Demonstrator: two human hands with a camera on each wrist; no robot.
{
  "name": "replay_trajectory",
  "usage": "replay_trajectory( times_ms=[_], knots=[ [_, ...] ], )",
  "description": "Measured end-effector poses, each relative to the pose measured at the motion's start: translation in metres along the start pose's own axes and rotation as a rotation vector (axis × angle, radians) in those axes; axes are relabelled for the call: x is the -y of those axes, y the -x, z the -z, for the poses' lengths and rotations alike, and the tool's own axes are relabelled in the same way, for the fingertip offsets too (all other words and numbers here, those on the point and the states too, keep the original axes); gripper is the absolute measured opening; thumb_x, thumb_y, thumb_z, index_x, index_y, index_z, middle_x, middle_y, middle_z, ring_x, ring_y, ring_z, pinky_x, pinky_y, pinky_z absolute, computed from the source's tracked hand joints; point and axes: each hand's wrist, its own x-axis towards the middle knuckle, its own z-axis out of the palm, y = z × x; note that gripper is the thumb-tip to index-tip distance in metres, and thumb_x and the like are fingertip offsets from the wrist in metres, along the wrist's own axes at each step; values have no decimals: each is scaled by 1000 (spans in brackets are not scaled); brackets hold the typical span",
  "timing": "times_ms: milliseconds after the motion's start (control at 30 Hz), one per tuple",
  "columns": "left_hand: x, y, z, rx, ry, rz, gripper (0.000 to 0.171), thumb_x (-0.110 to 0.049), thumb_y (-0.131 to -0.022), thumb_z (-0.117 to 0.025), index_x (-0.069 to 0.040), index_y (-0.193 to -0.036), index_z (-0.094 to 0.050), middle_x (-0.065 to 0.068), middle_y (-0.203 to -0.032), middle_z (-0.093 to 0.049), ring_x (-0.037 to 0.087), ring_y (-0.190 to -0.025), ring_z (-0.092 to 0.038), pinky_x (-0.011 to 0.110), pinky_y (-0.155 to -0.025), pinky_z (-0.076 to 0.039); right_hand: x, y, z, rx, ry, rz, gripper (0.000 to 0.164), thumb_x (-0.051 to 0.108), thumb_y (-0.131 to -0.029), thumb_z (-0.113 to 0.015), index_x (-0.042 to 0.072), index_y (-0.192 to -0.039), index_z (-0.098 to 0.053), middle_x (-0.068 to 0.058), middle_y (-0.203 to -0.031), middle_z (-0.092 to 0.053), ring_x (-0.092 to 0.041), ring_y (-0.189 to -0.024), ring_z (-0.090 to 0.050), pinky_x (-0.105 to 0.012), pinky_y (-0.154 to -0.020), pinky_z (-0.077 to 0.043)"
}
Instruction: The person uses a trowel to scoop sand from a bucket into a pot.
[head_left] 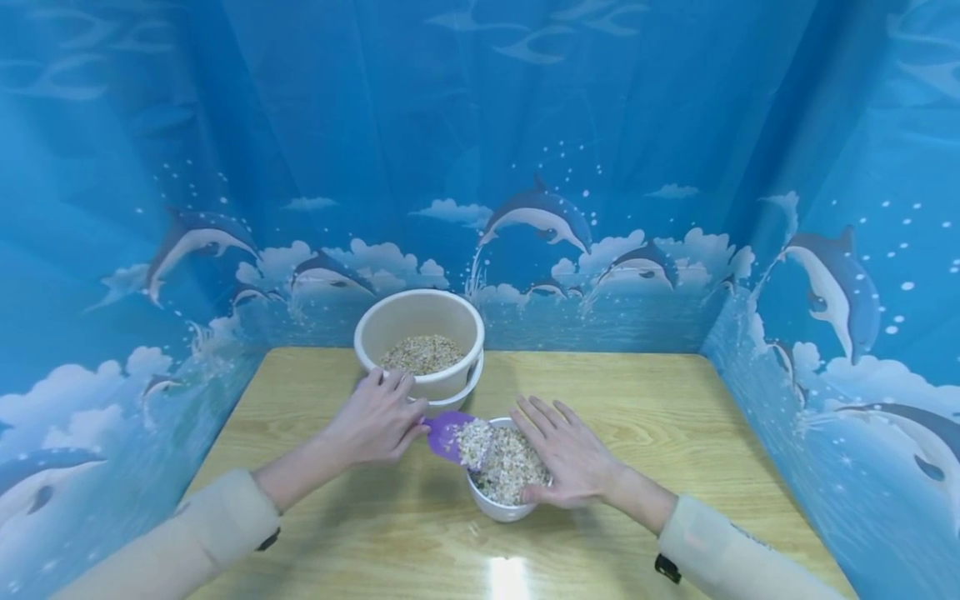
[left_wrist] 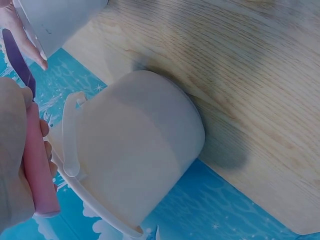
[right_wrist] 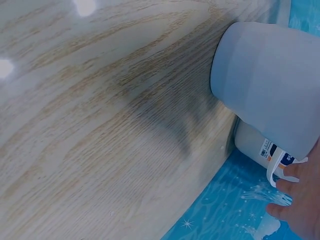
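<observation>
My left hand (head_left: 381, 417) grips a scoop with a purple blade (head_left: 446, 435) and a pink handle (left_wrist: 41, 165). Pale grain (head_left: 476, 443) lies on the blade, whose front edge overlaps the left rim of a white tub (head_left: 504, 511). Similar grain (head_left: 513, 467) fills that tub close to its rim. On the tub's right side rests my right hand (head_left: 566, 454), fingers straight and spread, thumb toward the near rim. In the right wrist view this hand (right_wrist: 302, 200) shows beside the tub's wall (right_wrist: 270, 85).
Behind my left hand stands a white bucket (head_left: 365, 333) with a carry handle (left_wrist: 71, 135) and more grain (head_left: 423, 354) low inside. The wooden table (head_left: 622, 392) ends at the back and sides against a blue dolphin-print curtain (head_left: 420, 167).
</observation>
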Motion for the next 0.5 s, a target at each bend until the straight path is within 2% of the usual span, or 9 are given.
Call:
replay_trajectory(
  times_ms=[367,500],
  knots=[
    [-3,-6,4,37,-69,-13,41,-61,-99,-61,-21,-94,-65,9,-100,-68,28,-97,-64,42,-80,-51,0,0,0,5,4,-1,130,96,-81,6,2,-163,-30,-24,-171,-30,-46,-154,-39,-67,-121,-35],
    [-4,-8,5,31,-88,-23,41,-61,-98,-60,-21,-94,-65,10,-102,-69,27,-97,-64,41,-80,-51,0,0,0,3,6,-3,129,96,-81,6,3,-164,-30,-24,-171,-31,-46,-154,-40,-67,-121,-36]
  ],
)
